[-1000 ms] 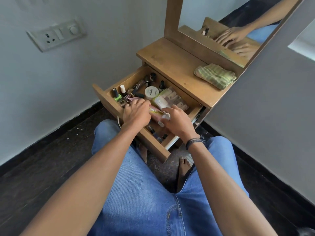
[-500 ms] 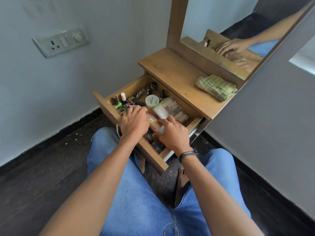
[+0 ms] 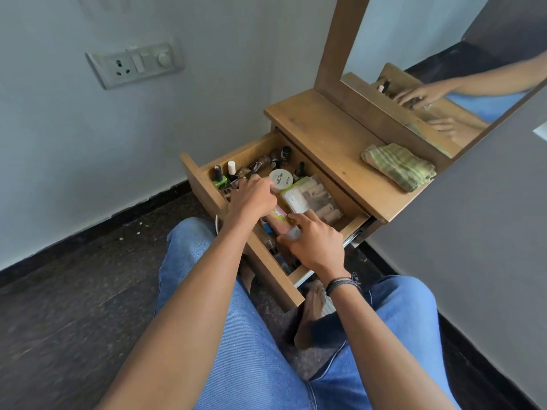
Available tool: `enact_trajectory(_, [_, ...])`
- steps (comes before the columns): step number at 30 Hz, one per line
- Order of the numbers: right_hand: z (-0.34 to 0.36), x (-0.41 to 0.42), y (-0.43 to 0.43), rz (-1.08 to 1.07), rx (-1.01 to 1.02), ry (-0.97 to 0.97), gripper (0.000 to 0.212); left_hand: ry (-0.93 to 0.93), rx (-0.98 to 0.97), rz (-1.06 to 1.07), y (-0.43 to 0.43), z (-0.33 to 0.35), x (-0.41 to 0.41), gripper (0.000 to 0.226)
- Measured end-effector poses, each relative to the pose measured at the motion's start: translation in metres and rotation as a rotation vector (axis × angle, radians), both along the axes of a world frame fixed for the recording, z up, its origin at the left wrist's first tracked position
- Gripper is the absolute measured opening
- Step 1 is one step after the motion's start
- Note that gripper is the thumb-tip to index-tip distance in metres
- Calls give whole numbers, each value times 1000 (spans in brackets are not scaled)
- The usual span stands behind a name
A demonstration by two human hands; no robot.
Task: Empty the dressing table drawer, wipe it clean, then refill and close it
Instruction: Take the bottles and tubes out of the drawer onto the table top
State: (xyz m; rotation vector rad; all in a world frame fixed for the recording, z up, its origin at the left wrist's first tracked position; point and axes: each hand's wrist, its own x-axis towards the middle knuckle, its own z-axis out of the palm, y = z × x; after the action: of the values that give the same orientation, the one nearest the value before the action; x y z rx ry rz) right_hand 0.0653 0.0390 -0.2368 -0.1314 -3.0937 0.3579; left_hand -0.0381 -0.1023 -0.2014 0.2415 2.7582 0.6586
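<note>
Head view: left hand [image 3: 253,196] has reached toward round tub [image 3: 280,179]

drawer [image 3: 207,184] open | both hands inside | cloth [image 3: 398,165] on tabletop

Left hand [image 3: 251,198] farther back toward the round white jar [image 3: 280,179]; right hand [image 3: 313,245] nearer the drawer front [image 3: 266,261].
</note>
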Motion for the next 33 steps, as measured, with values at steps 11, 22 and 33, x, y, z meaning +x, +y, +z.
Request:
enact_trajectory(11, [-15, -1, 1, -17, -81, 158, 44, 115, -115, -21, 29, -8, -2, 40])
enact_trajectory(22, [-14, 5, -3, -201, -362, 412, 4, 95, 125, 68, 36, 1, 8, 41])
enact_trajectory(33, [-14, 8, -1, -221, -449, 509, 21, -337, 899, 329, 9, 11, 1, 18])
